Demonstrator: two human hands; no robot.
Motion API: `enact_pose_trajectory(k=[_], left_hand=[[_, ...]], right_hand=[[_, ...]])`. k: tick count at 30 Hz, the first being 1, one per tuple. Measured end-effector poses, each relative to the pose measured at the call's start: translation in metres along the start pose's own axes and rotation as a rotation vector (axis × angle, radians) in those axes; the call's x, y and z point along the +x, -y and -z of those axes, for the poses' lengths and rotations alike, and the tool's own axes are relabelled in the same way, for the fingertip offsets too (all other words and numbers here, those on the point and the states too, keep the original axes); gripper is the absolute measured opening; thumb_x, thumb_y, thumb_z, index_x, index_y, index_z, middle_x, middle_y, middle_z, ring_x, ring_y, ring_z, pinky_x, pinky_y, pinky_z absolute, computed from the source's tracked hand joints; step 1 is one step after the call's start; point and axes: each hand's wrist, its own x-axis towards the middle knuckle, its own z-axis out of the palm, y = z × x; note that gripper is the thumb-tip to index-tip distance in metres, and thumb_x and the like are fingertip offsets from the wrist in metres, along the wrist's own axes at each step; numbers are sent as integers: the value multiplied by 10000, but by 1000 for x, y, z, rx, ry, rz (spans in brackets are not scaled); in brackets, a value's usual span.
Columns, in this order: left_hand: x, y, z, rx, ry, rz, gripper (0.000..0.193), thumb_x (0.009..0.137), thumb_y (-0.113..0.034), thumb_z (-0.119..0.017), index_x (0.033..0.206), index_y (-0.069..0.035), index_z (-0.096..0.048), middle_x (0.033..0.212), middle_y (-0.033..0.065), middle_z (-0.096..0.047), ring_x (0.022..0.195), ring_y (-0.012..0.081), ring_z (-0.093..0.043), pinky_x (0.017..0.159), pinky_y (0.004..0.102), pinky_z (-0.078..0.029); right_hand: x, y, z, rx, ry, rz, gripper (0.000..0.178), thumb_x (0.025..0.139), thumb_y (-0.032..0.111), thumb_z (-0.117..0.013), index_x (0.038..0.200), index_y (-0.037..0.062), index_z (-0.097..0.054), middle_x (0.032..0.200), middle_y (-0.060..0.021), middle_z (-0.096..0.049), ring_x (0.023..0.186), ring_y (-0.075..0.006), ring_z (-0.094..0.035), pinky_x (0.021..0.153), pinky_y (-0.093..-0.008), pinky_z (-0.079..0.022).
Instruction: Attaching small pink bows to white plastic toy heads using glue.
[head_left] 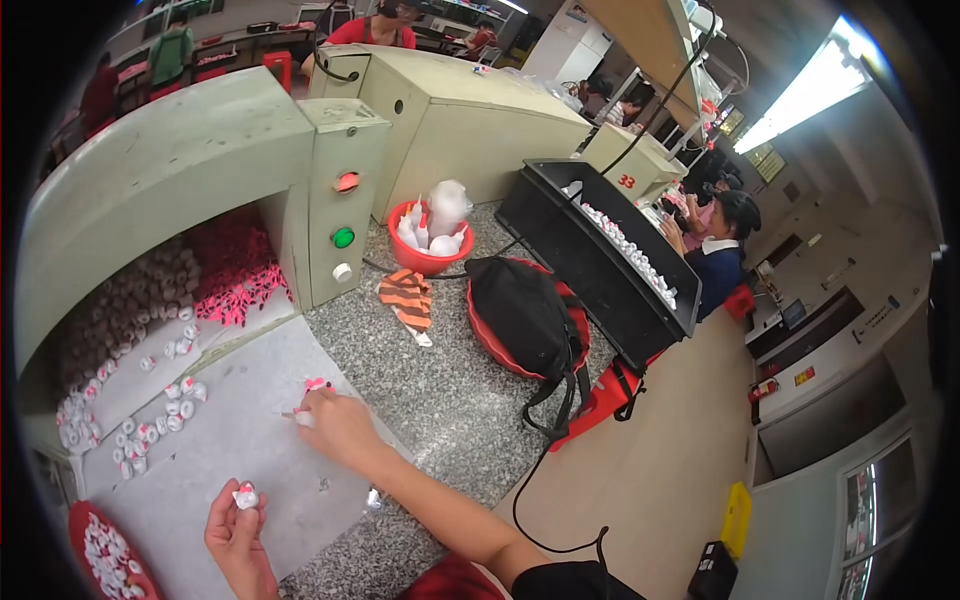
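Observation:
My left hand is closed, its thumb and fingers pinching a small white figure piece with a pink spot. Over the white sheet, my right hand is closed around a small whitish thing with a thin tip pointing left; most of it is hidden by the fingers. Just beyond those fingers lie small pink pieces. To the left, loose white pieces are scattered on the sheet. Behind them, white pieces and pink-red pieces are heaped under a pale green machine housing.
A red tray of white pieces sits at lower left. Beyond my right hand stand a red bowl of white bottles, a striped cloth, a black-and-red bag and a black bin. A cable hangs beside the granite tabletop. Other people work farther off.

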Motion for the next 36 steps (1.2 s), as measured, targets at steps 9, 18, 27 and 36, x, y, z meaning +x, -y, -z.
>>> enact_pose_trajectory(k=[9,18,27,36], left_hand=[[-2,-11,-7,80,-102,12,376,739,25,-555,1108,52,-483,979,110,-580,855,181,-580,776,274,-469],[2,-7,-4,65,-42,-73,324,758,83,-552,1074,26,-514,952,94,-590,908,150,-571,781,250,-466],[-7,-4,-6,99,38,-228,313,763,116,-526,1064,31,-521,1106,117,-510,988,177,-534,844,269,-460],[-5,-13,-1,40,114,-171,293,771,88,-535,1058,26,-544,1101,133,-524,985,180,-528,833,274,-448]], right_hand=[[0,7,6,185,-12,14,158,665,168,-632,799,85,-625,716,-141,-611,655,-314,-597,585,-354,-474],[-27,73,26,817,295,-259,78,705,-27,-627,772,-36,-588,646,-52,-568,536,-90,-516,486,-203,-417],[-37,74,12,815,352,-157,94,701,-24,-650,775,-19,-593,677,-46,-577,587,-82,-524,523,-186,-416],[-39,78,11,758,316,-137,170,678,-22,-672,829,-19,-595,740,-52,-594,670,-94,-547,607,-207,-442]])
